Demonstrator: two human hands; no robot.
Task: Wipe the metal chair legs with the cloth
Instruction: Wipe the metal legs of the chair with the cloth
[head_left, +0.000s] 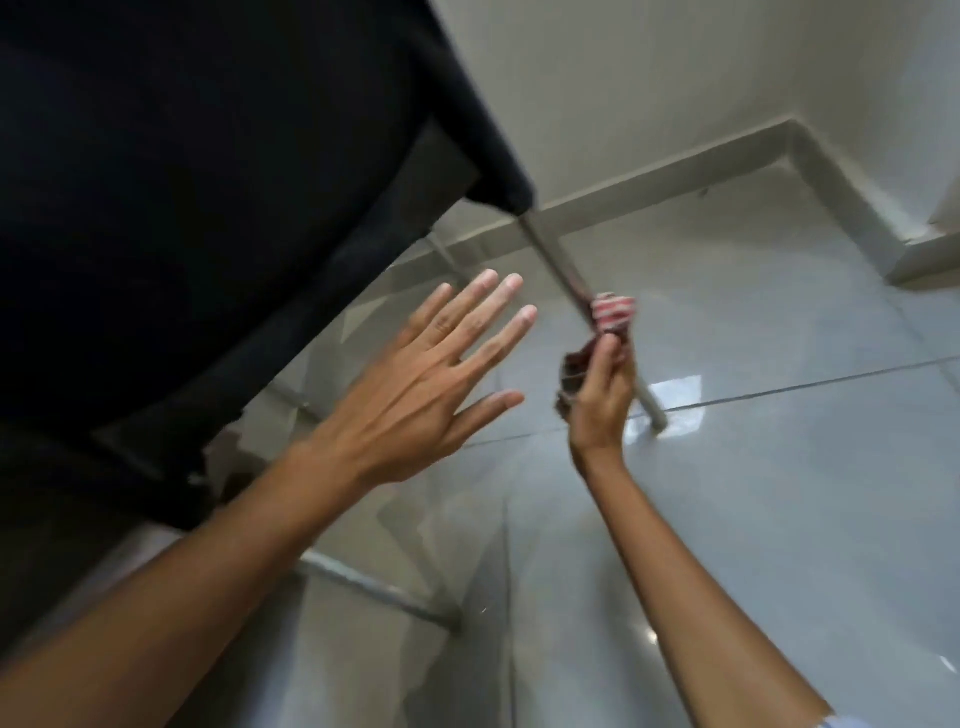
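Note:
A black chair (182, 182) fills the upper left. A metal chair leg (553, 262) slants from its front corner down to the floor at the right. My right hand (602, 395) is shut on a red and white cloth (613, 314), and the cloth is wrapped against the middle of that leg. My left hand (415, 384) hovers open with fingers spread, beside the seat edge and left of the leg, touching nothing. Another metal chair leg (374, 584) runs across the floor near the bottom, below my left forearm.
Glossy grey floor tiles (779, 493) spread to the right and below. A white wall with a pale skirting board (675, 171) runs behind the chair and turns a corner at the upper right.

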